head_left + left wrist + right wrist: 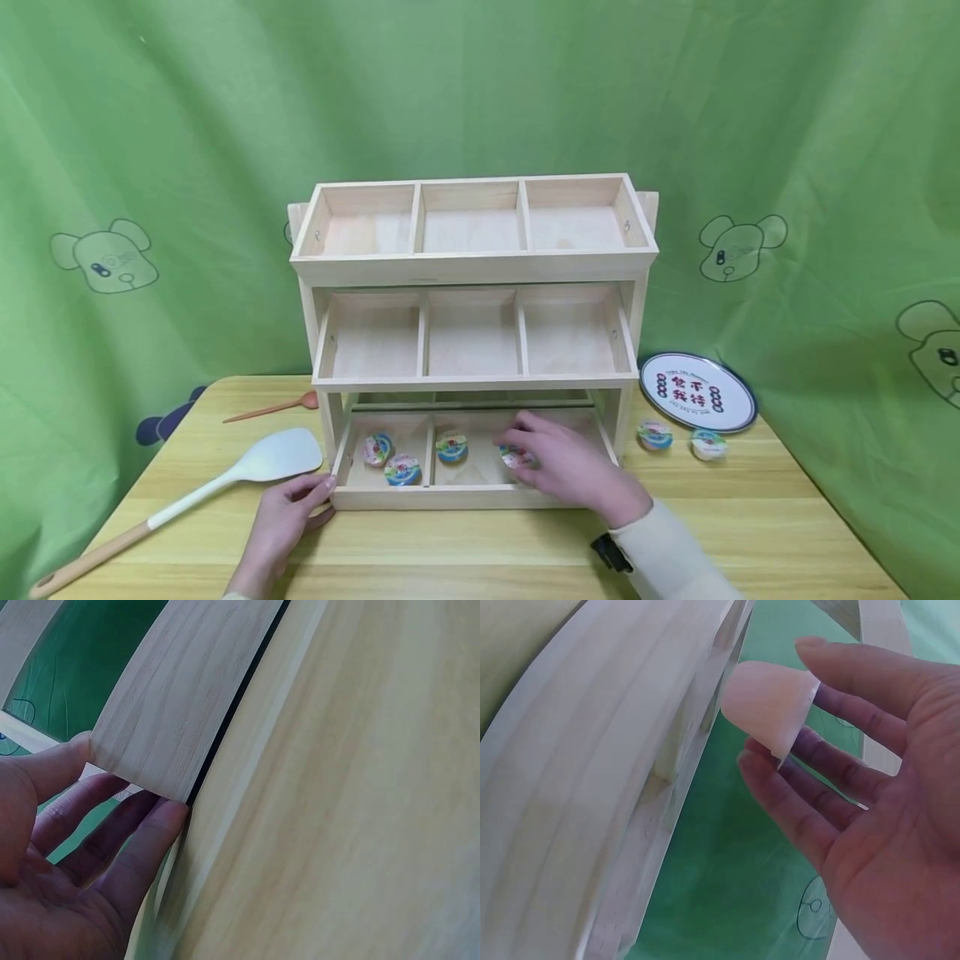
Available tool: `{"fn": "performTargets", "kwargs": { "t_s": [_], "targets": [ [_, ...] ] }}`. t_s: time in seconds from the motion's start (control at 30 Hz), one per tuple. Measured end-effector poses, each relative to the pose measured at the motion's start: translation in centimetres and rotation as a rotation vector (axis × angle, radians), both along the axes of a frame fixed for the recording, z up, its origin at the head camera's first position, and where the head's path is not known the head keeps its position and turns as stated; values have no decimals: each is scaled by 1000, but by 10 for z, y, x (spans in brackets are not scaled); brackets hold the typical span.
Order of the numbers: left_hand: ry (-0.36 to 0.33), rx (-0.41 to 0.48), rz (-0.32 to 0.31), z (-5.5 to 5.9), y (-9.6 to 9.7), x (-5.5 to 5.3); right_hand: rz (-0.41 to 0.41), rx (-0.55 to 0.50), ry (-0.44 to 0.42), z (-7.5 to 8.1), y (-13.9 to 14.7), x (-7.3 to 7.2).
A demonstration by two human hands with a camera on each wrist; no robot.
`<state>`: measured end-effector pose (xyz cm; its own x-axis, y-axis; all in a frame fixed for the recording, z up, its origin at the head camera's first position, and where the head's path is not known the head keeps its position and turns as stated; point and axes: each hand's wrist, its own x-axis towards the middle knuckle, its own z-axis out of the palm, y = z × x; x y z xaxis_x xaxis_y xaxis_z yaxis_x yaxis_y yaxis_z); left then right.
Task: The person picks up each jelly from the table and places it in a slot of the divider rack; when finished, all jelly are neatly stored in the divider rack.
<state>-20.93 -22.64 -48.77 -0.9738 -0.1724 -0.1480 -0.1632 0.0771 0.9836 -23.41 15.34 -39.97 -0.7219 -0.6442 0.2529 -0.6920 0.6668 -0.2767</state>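
In the head view, the right hand (564,464) holds a jelly cup (517,456) over the bottom tray (450,498). Left wrist: the left hand (82,892) grips the tray's end, a useful brace. Right wrist: thumb and fingers clamp the cup's rim; press lightly.

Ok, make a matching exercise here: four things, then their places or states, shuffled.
1. White-headed spatula with wooden handle
2. White plate with dark blue rim
3. Left hand
4. Small pale-pink tapered cup

A. Pinched in the right hand
B. Right of the pale wooden three-tier shelf
C. Lying left of the shelf
D. Gripping the lowest wooden tray

Pairs: 1-C, 2-B, 3-D, 4-A
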Motion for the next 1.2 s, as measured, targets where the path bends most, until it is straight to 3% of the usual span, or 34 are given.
{"fn": "performTargets", "kwargs": {
  "t_s": [0.43, 1.2],
  "targets": [
    [13, 15, 15, -2, 0, 2, 29, -23, -186, -9, -24, -8],
    [16, 26, 10, 0, 1, 1, -12, 91, -185, -35, -35, -31]
  ]
}}
